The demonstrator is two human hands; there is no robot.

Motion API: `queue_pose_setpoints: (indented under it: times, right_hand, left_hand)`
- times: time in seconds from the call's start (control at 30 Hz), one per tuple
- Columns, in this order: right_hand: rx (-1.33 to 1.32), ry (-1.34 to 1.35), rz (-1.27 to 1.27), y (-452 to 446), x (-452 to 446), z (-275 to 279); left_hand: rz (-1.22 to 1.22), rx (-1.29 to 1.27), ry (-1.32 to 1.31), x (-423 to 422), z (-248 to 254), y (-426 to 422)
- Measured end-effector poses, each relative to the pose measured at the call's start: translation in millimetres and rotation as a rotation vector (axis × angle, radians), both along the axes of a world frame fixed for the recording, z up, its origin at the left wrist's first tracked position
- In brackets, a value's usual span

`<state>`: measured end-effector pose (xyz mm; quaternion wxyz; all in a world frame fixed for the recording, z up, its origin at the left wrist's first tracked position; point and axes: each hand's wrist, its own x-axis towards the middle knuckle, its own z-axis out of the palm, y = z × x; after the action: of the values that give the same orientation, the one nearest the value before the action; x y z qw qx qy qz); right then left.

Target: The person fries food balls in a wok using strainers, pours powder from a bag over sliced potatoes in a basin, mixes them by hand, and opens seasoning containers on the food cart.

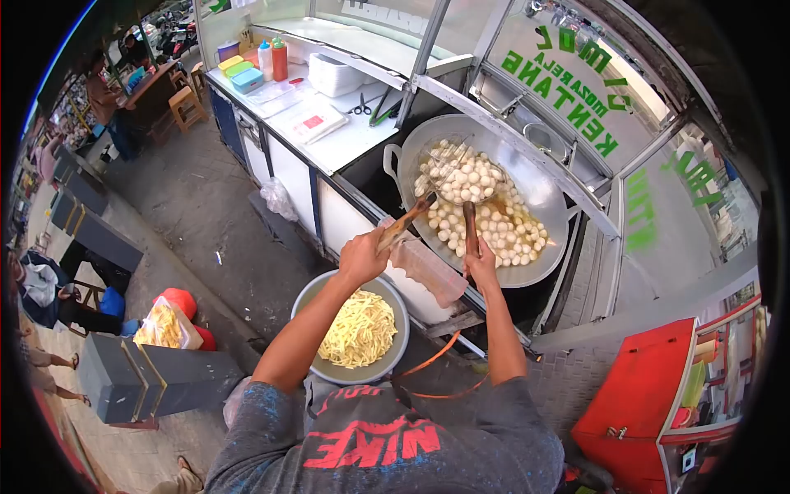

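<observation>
left arm [306, 331] slanting inward, left hand [364, 257] curled tight, right arm [504, 333] outstretched, right hand [480, 263] likewise curled

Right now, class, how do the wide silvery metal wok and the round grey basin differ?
The wide silvery metal wok looks larger; the round grey basin looks smaller. The wok holds round whitish balls in yellowish liquid; the basin holds a heap of pale yellow strips. The wok has a loop handle at its side; the basin shows none. Both are open-topped and hold food.
</observation>
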<state>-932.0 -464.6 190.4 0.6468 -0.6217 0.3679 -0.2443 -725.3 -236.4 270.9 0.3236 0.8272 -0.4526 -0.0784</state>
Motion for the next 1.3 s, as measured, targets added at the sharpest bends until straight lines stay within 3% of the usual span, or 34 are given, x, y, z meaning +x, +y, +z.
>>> queue_pose_setpoints:
  times: [0.1,0.23,0.37,0.5,0.53,0.77,0.93,1.03,1.17,1.3]
  right_hand:
    - [-0.217,0.151,-0.009,10.9,-11.6,10.3]
    - [-0.726,0.633,-0.067,49.8,-55.2,23.7]
    - [-0.803,0.933,-0.084,75.8,-94.7,53.8]
    - [-0.85,1.001,-0.214,79.6,-131.7,44.5]
    - [-0.742,1.015,-0.232,81.7,-136.0,51.4]
    - [-0.489,0.395,-0.352,110.5,-136.2,22.7]
    - [-0.679,0.66,-0.288,124.9,-137.1,39.3]
    - [-0.779,0.756,-0.256,118.7,-141.8,46.4]
    - [-0.947,0.832,-0.207,104.3,-153.8,43.4]
    - [-1.0,0.918,-0.128,94.4,-163.9,69.8]
  left_hand:
    - [0.007,-0.021,0.025,-7.3,3.1,7.1]
    - [-0.013,-0.032,-0.001,-6.1,2.1,11.2]
    - [-0.037,-0.046,0.02,-10.3,4.7,26.2]
    - [-0.084,-0.074,-0.013,-15.9,-6.3,36.8]
    - [-0.095,-0.12,-0.021,-16.0,-9.4,39.1]
    - [-0.073,-0.206,0.245,-29.6,-37.4,40.9]
    - [-0.044,-0.243,0.355,-50.9,-41.1,46.0]
    - [-0.084,-0.416,0.332,-50.8,-65.5,45.5]
    - [-0.097,-0.374,0.413,-53.3,-66.1,47.9]
    - [-0.158,-0.369,0.169,-51.5,-69.7,48.9]
